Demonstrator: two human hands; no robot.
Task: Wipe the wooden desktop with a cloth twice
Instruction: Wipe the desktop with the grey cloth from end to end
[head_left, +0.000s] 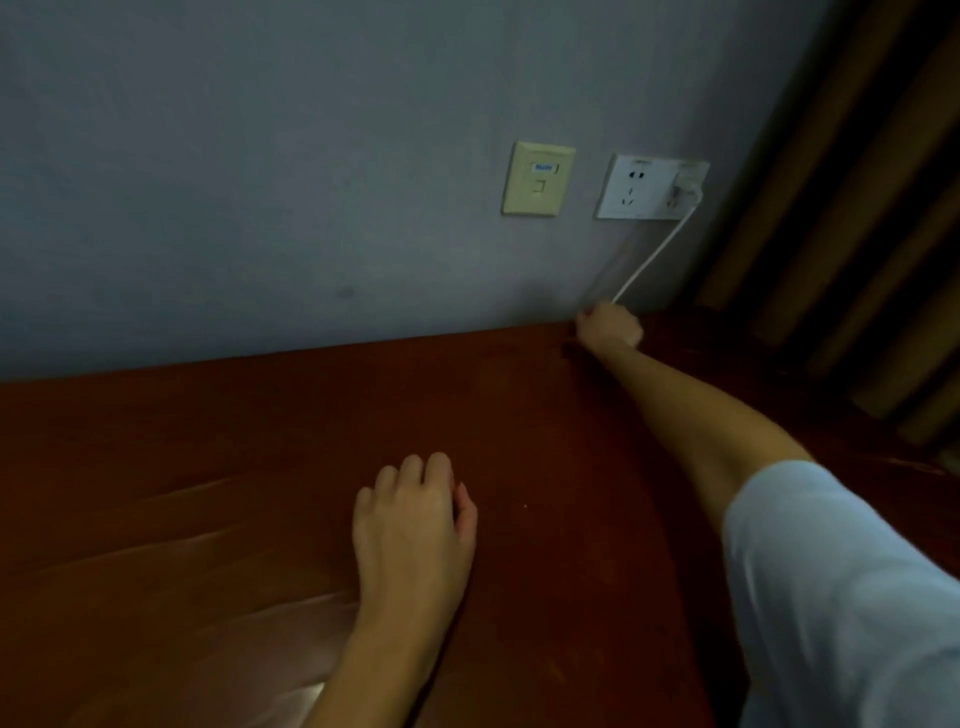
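Where the wooden desktop (208, 467) lies: across the lower half of the view, far edge against the wall (260, 156).
Right hand (610, 328): arm stretched fully forward, hand at the desktop's far edge by the wall, fingers curled into a fist; what they close on cannot be told.
Left hand (413, 514): mid-desktop, knuckles up, fingers loosely bent, tips on the wood, gripping nothing.
White cable (654, 254): slants from the socket (649, 188) down to the right hand.
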